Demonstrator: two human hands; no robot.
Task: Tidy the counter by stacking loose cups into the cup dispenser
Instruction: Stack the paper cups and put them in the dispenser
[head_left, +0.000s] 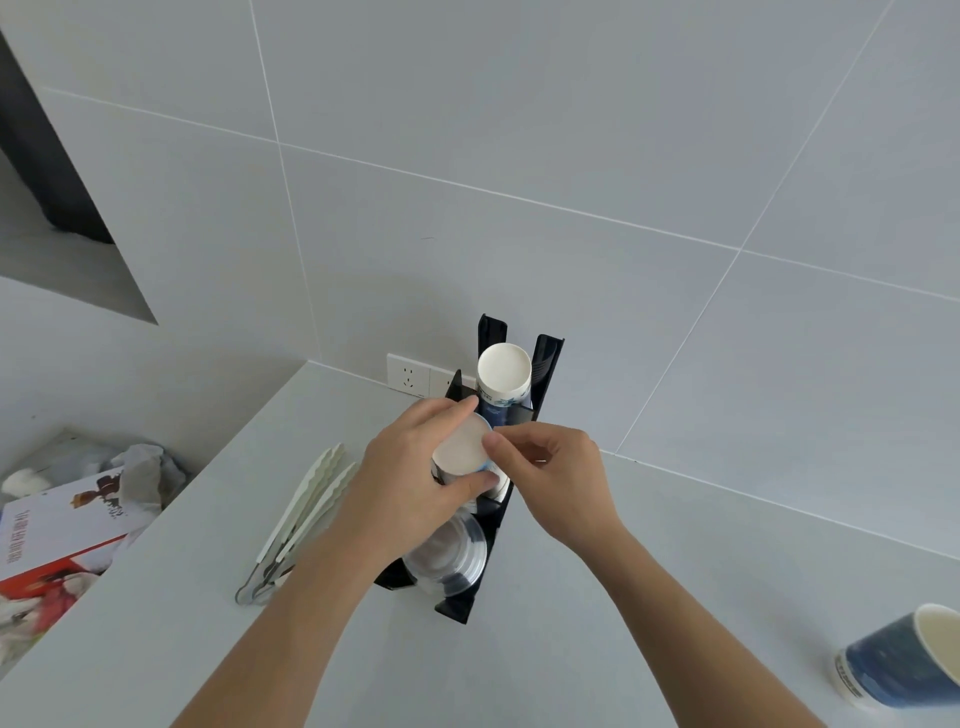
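Observation:
A black cup dispenser (545, 364) stands on the grey counter against the wall. Its back slot holds a stack of upturned paper cups (503, 371) with white bottoms facing me. My left hand (415, 467) grips an upside-down paper cup (461, 448) over the middle slot. My right hand (550, 478) touches that cup's bottom edge with thumb and fingertips. The front slot carries clear plastic cups (449, 556). A blue paper cup (904, 662) lies on its side at the lower right.
White plastic tongs (306, 514) lie left of the dispenser. A wall socket (410, 375) sits behind it. Off the counter's left edge is a bin with crumpled bags (140, 462) and a red and white box (57, 551).

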